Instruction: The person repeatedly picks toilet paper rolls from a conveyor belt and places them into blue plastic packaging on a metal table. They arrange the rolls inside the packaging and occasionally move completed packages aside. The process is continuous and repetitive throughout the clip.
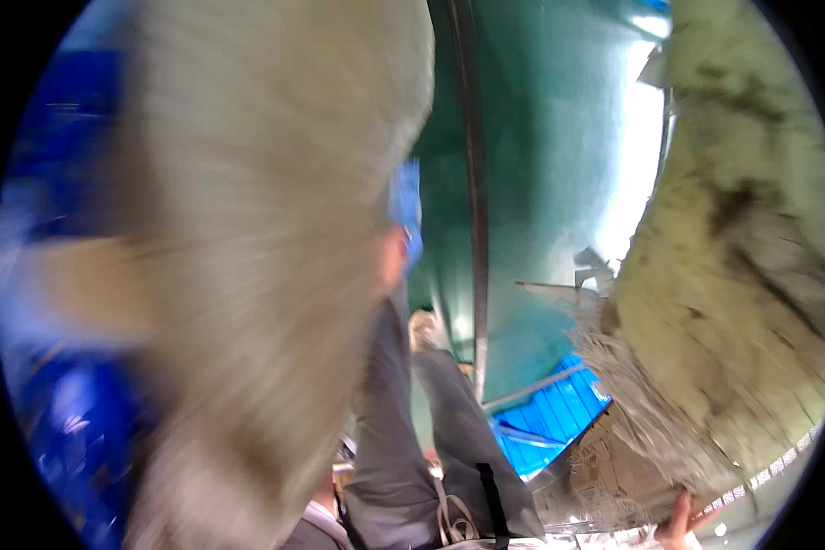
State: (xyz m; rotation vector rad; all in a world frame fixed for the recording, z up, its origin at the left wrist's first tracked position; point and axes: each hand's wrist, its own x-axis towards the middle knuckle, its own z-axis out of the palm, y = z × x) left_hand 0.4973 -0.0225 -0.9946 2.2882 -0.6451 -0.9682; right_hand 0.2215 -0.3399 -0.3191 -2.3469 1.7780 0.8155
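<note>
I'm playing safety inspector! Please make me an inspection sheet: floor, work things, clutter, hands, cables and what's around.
Surface: glossy green floor, crossed by a long, dark, narrow bar.
Work things: large, blurred beige piece at left, material unclear; large yellowish, dark-stained slab at right, with a frayed grey-beige edge.
Clutter: bright-blue ribbed piece, probably plastic; torn brown cardboard-like piece beside it.
Hands: right hand at the picture's lower edge, near the slab's frayed edge, grip unclear; left hand cannot be made out.
Cables: nothing seen.
Surroundings: dark-grey trouser legs; blurred, shiny deep-blue things at far left.
</note>
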